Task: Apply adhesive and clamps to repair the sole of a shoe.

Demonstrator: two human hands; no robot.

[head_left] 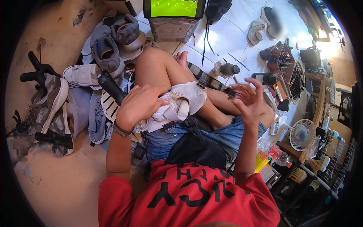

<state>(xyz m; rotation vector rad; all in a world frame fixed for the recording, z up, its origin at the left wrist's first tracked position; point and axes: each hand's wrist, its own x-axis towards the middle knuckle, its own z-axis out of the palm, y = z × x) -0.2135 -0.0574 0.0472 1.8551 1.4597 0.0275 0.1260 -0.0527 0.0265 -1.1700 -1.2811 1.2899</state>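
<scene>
A white shoe upper lies across my lap. Black binder clips are fixed along its near edge, and a dark clip sits at its far right end. My left hand is closed over the left part of the shoe upper, thumb on top. To the right, my right hand is raised above my shin, away from the shoe upper. Its fingers are bent with thumb and forefinger apart. A small dark shape shows by its fingertips, and I cannot tell whether the hand touches it.
A black-handled post rises beside my left hand. Several shoes are heaped at the left. Dark bottles stand beyond my legs. A white fan, a plastic bottle and racks are at the right. A lit screen stands ahead.
</scene>
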